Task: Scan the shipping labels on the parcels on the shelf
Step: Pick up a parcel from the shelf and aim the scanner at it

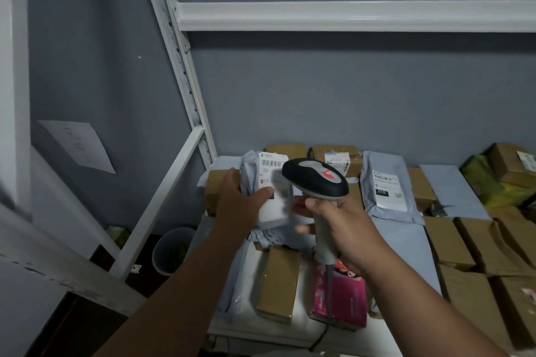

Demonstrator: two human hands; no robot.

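Low on the left, a grey bin [174,249] stands on the floor beside the white shelf [290,324]. The left arm reaches up from the lower left, and the left hand [240,200] grips a grey mailer parcel [261,180], thumb lying across its white shipping label [274,191], holding it tilted up above the shelf's left end. Just beside it, the right hand [345,229] is wrapped around the grey handle of a barcode scanner [314,180], forearm entering from the lower right; the scanner's dark head sits over the label's right edge. Its cable hangs down past a pink box [342,301]. Further right lie another labelled grey mailer [387,191] and brown cardboard boxes [452,243].
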